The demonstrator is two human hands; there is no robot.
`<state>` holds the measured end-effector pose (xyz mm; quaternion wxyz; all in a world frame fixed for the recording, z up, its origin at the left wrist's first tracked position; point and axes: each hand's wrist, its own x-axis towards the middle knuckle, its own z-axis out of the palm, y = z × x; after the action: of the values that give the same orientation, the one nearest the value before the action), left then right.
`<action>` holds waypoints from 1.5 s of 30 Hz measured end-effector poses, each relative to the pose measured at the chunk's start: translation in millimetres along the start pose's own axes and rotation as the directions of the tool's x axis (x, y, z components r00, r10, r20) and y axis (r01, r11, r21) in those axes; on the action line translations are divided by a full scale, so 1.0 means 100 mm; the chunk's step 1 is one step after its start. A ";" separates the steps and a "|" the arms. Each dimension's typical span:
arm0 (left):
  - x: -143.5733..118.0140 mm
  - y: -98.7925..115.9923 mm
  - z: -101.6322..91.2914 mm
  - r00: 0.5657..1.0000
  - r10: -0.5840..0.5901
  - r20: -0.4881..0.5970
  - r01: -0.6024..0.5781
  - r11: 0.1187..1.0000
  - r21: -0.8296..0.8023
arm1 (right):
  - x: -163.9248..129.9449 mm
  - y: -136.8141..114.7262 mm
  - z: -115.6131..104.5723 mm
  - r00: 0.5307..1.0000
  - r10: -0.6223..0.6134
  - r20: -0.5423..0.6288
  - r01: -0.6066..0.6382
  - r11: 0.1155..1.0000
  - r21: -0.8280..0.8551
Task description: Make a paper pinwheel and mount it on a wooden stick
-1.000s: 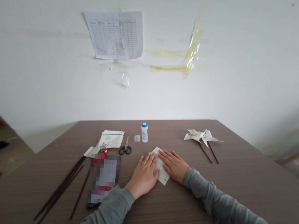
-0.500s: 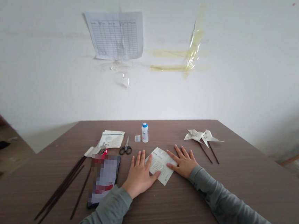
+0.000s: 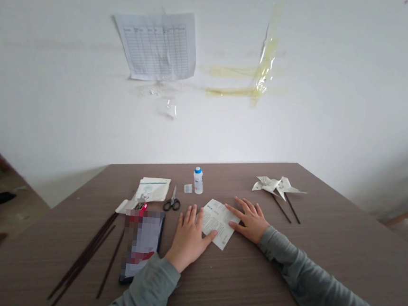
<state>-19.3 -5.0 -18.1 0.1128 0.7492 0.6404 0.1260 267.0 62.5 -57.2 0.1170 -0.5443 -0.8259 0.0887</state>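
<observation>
— Presently, where is the printed paper sheet [image 3: 218, 222]?
— Flat on the wooden table [image 3: 250, 281], between both hands.
— Fingers?
— Left hand [image 3: 188, 236] and right hand [image 3: 249, 217]: fingers spread, pressing its edges.
</observation>
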 end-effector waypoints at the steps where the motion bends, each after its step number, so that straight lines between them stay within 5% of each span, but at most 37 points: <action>1: 0.01 -0.01 0.00 1.000 0.000 -0.010 0.000 1.000 0.003 | 0.01 0.01 0.03 1.000 0.000 -0.017 0.000 1.000 -0.003; 7: 0.05 -0.10 0.01 0.990 0.026 -0.142 -0.017 0.998 0.061 | 0.04 0.00 0.09 0.999 0.048 -0.022 -0.048 0.999 -0.021; 11: 0.05 -0.16 -0.17 0.974 0.032 -0.226 0.003 0.988 0.156 | 0.02 -0.03 -0.03 0.999 0.032 0.003 -0.033 0.999 0.011; 20: 0.02 -0.43 -0.73 0.932 -0.234 -0.277 0.320 0.890 0.324 | 0.03 0.00 -0.07 0.999 0.041 -0.021 -0.040 0.999 0.037; 34: 0.00 -0.50 -0.80 0.931 -0.275 -0.238 0.350 0.855 0.382 | 0.06 0.03 -0.13 0.996 0.085 0.017 -0.087 0.988 0.124; 45: 0.02 -0.43 -0.78 0.954 -0.220 -0.206 0.274 0.916 0.294 | 0.04 -0.02 -0.16 0.996 0.087 0.006 -0.087 0.990 0.115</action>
<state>-85.1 4.2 41.4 -0.0494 0.6570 0.7492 0.0684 268.1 65.8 -40.8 0.1438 -0.5720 -0.7950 0.1415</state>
